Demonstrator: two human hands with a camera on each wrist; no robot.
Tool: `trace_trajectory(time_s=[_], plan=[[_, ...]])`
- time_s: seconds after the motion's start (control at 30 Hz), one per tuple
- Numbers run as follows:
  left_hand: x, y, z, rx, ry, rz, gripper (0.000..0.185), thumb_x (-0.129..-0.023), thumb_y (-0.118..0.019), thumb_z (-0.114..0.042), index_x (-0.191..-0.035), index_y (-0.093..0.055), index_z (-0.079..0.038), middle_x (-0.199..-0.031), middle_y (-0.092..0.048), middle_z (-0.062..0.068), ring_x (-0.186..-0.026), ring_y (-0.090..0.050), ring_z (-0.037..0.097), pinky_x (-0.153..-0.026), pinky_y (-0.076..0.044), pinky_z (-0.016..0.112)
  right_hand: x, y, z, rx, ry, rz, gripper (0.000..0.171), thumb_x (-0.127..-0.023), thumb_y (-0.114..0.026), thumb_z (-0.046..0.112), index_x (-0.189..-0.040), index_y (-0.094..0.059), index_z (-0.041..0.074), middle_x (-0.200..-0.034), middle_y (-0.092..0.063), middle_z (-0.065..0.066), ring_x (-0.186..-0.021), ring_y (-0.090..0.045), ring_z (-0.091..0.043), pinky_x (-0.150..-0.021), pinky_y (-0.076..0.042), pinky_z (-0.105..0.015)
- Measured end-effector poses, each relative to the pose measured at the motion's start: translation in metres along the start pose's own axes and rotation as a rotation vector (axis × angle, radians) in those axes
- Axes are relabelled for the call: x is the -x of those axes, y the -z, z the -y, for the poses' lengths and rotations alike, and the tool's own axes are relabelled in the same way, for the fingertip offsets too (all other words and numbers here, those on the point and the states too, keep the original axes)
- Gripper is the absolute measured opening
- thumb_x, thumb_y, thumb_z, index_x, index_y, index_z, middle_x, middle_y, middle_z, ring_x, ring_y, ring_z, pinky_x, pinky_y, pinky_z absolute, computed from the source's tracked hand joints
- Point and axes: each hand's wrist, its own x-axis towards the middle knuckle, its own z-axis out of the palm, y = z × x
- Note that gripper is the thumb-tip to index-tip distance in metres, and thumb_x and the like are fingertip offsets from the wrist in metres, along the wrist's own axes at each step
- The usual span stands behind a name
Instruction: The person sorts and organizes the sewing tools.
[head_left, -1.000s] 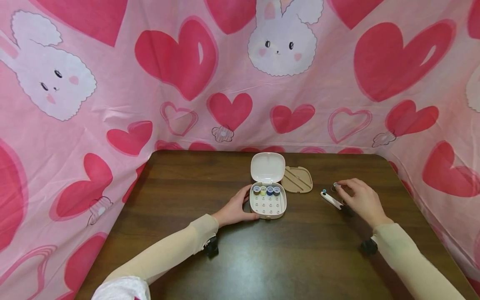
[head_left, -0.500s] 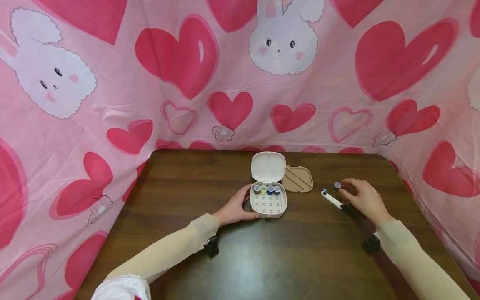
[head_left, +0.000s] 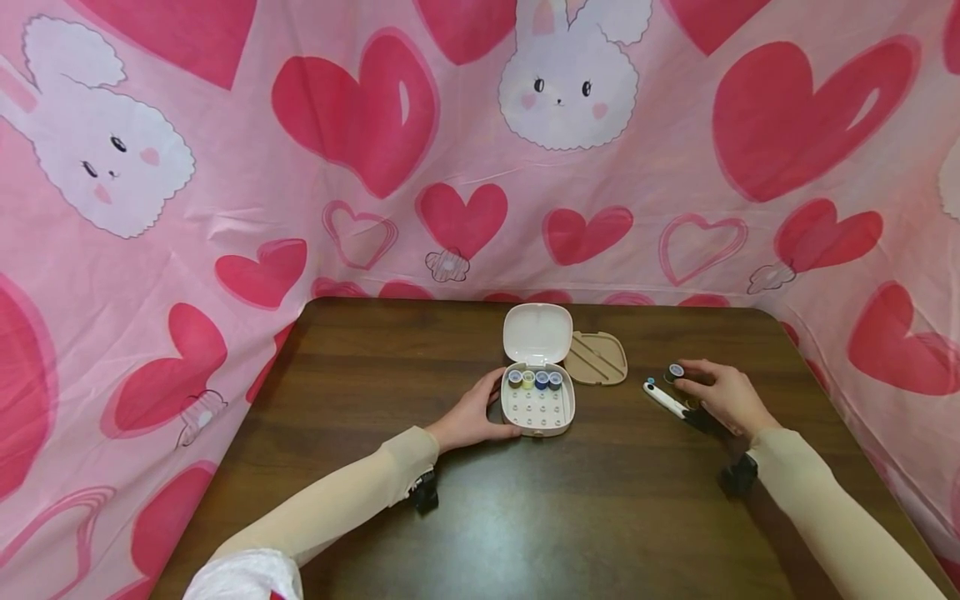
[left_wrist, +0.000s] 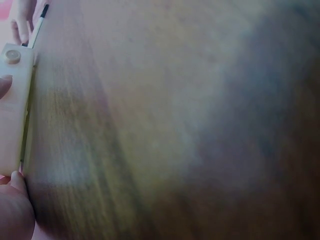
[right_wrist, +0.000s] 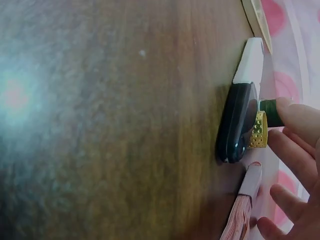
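Note:
In the head view, my left hand [head_left: 474, 417] holds the left side of a cream sewing box [head_left: 537, 429], its thumb along the front. The box's white lid [head_left: 537, 333] is raised. A row of several thread spools [head_left: 528, 380] fills its back pegs; the pegs in front are bare. My right hand [head_left: 727, 398] pinches a dark green thread spool [head_left: 674, 372] between thumb and index finger. In the right wrist view, the spool's green thread [right_wrist: 270, 113] shows at the thumb tip, beside a gold thimble [right_wrist: 258, 131] and a white-and-black hand tool [right_wrist: 236, 120].
A tan divided tray [head_left: 597, 360] lies right of the box, partly behind the lid. A tiny blue piece [head_left: 651, 380] sits at the tool's white end. Below the tool in the right wrist view is a pink bundle [right_wrist: 240, 215]. A pink heart-patterned cloth [head_left: 360, 125] hangs behind the table.
My right fingers, over the spool at first, drew back to the right of it and are now at it again. The left hand and the box have stayed still.

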Motion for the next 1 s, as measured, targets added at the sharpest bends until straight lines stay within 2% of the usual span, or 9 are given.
trace_trajectory(time_s=[0.03,0.07,0.13,0.2,0.27,0.37,0.47,0.87,1.0], plan=[[0.0001,-0.0001,-0.0001,0.002,-0.002,-0.002,0.109,-0.081,-0.091,-0.025,-0.163,-0.022,-0.010,-0.165,-0.031,0.011,-0.150,-0.038,0.021,-0.122,-0.035,0.033,-0.0006,0.0003,-0.0005,-0.017,-0.017,0.016,0.056,-0.099,-0.072,0.040,-0.142,-0.062,0.007,-0.086,-0.069,-0.021,-0.044,-0.048,-0.018,-0.042,-0.047,-0.033],[0.0000,-0.0002,-0.0001,0.000,0.001,-0.001,0.109,-0.081,-0.092,-0.025,-0.163,-0.022,-0.010,-0.165,-0.031,0.010,-0.150,-0.038,0.021,-0.122,-0.035,0.032,-0.0011,0.0005,-0.0006,-0.020,-0.021,0.024,0.055,-0.099,-0.072,0.040,-0.142,-0.062,0.007,-0.086,-0.068,-0.021,-0.042,-0.044,-0.016,-0.041,-0.045,-0.031],[0.0001,-0.0003,-0.0002,0.003,0.001,-0.002,0.109,-0.081,-0.091,-0.025,-0.163,-0.022,-0.010,-0.165,-0.031,0.010,-0.150,-0.038,0.021,-0.122,-0.035,0.033,-0.0019,0.0006,-0.0001,-0.014,-0.023,0.030,0.054,-0.100,-0.071,0.040,-0.141,-0.062,0.006,-0.090,-0.070,-0.024,-0.046,-0.047,-0.017,-0.047,-0.048,-0.031],[0.0000,-0.0003,-0.0002,0.002,0.002,-0.002,0.109,-0.081,-0.091,-0.025,-0.163,-0.022,-0.010,-0.165,-0.031,0.010,-0.150,-0.038,0.021,-0.122,-0.035,0.033,-0.0023,0.0001,0.0013,0.007,-0.011,0.020,0.053,-0.100,-0.070,0.041,-0.140,-0.064,0.006,-0.111,-0.071,-0.026,-0.062,-0.054,-0.021,-0.062,-0.050,-0.033],[-0.0004,-0.0002,0.0000,-0.001,0.003,-0.001,0.109,-0.081,-0.092,-0.025,-0.163,-0.022,-0.010,-0.165,-0.031,0.010,-0.150,-0.038,0.020,-0.122,-0.035,0.032,-0.0027,-0.0009,0.0029,0.014,-0.005,0.013,0.052,-0.101,-0.070,0.040,-0.138,-0.065,0.005,-0.124,-0.069,-0.027,-0.080,-0.059,-0.028,-0.078,-0.050,-0.038],[-0.0009,-0.0003,0.0006,0.000,0.007,-0.003,0.109,-0.081,-0.092,-0.026,-0.163,-0.022,-0.011,-0.165,-0.031,0.010,-0.150,-0.038,0.020,-0.122,-0.035,0.032,-0.0033,-0.0031,0.0039,-0.007,-0.008,0.007,0.049,-0.101,-0.069,0.040,-0.136,-0.067,0.005,-0.127,-0.068,-0.028,-0.104,-0.060,-0.038,-0.090,-0.049,-0.049],[-0.0008,-0.0005,0.0011,0.003,0.011,-0.005,0.109,-0.081,-0.092,-0.026,-0.163,-0.023,-0.010,-0.165,-0.031,0.010,-0.150,-0.038,0.020,-0.122,-0.035,0.033,-0.0039,-0.0053,0.0035,-0.021,0.002,-0.009,0.046,-0.101,-0.069,0.038,-0.133,-0.068,0.005,-0.126,-0.069,-0.027,-0.116,-0.061,-0.045,-0.094,-0.049,-0.058],[-0.0015,-0.0024,0.0034,-0.004,-0.028,-0.022,0.108,-0.080,-0.092,-0.023,-0.162,-0.025,-0.006,-0.162,-0.035,0.013,-0.148,-0.040,0.022,-0.121,-0.037,0.032,-0.0047,-0.0078,0.0041,-0.043,-0.010,-0.025,0.043,-0.102,-0.068,0.036,-0.130,-0.069,0.003,-0.127,-0.069,-0.027,-0.120,-0.060,-0.048,-0.096,-0.049,-0.063],[-0.0014,-0.0016,0.0034,-0.003,-0.024,-0.018,0.108,-0.080,-0.092,-0.026,-0.162,-0.024,-0.007,-0.163,-0.034,0.013,-0.148,-0.040,0.023,-0.121,-0.037,0.034,-0.0057,-0.0075,0.0032,-0.036,-0.026,-0.037,0.046,-0.102,-0.068,0.041,-0.130,-0.070,0.005,-0.127,-0.069,-0.026,-0.114,-0.062,-0.042,-0.091,-0.051,-0.053]])
